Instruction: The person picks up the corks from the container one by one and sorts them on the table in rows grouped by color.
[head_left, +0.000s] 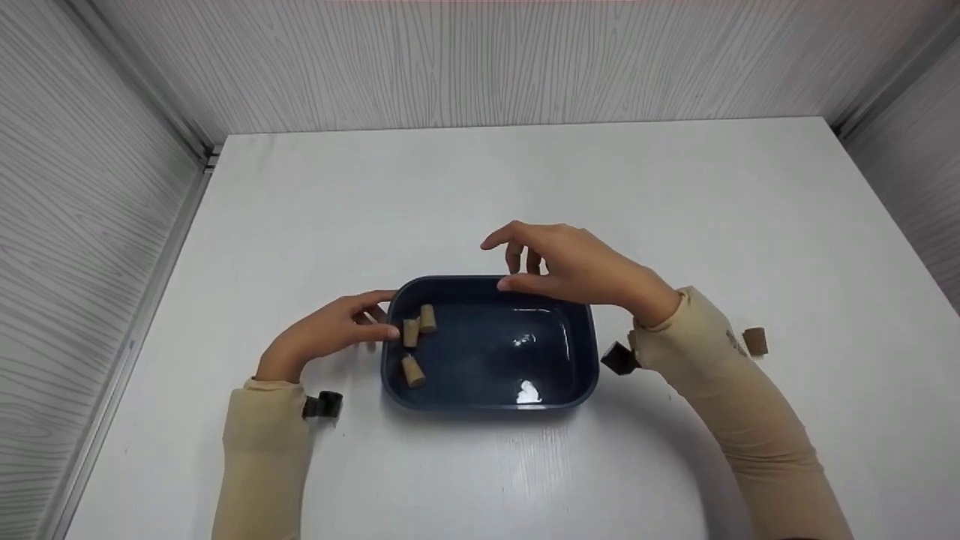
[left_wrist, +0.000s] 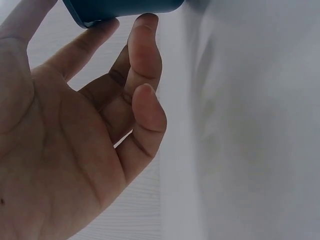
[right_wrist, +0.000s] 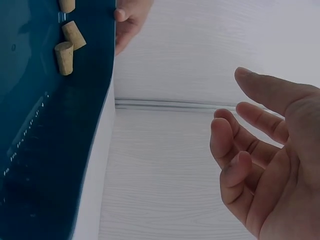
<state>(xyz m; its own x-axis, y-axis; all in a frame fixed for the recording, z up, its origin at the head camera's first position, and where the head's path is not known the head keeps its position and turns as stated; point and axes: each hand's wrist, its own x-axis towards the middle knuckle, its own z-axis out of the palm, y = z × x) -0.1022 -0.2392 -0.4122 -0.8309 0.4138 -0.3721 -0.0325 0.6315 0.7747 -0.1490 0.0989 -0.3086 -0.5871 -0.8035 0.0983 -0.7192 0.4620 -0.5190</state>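
A dark blue rectangular container with rounded corners sits on the white table. Inside it, near the left wall, lie three tapered corks. My left hand pinches the container's left wall, the thumb over the rim and the fingertips against the outside. In the left wrist view, the other fingers of that hand curve loosely below the container wall. Above the far rim hovers my right hand, thumb and fingers apart. Nothing is between the fingers of the right hand in the right wrist view.
Another cork stands on the table to the right, beyond the right forearm. A black wrist camera is near the container's right side, another at its left. Wood-patterned panels enclose the table's back and sides.
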